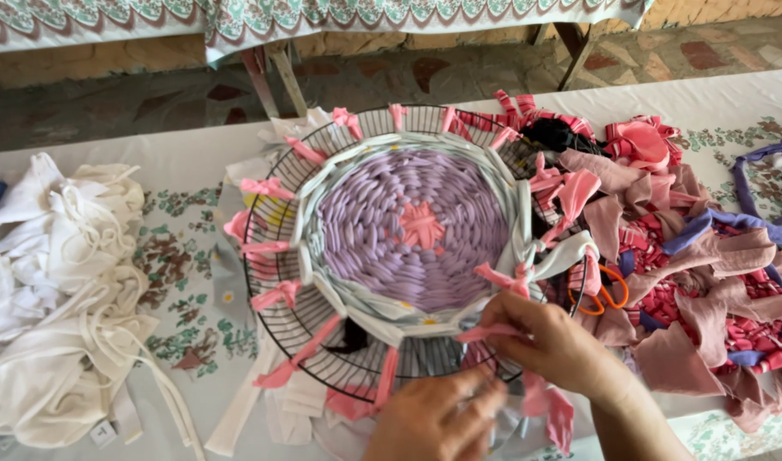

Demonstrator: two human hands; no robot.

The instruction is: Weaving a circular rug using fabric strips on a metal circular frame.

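Both my hands are down at the near rim of the wire frame (263,192), working the woven round.

My right hand (551,341) pinches a pink fabric strip (486,331) at the edge of the lilac woven mat (412,226); my left hand (435,418) lies just beside it, fingers blurred, grip unclear. Orange scissors (611,292) rest in the scrap pile (706,282).

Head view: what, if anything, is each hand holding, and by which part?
The right hand pinches a pink fabric strip near its free end, at the lower edge of the round wire frame. The left hand is blurred; its grip cannot be told.
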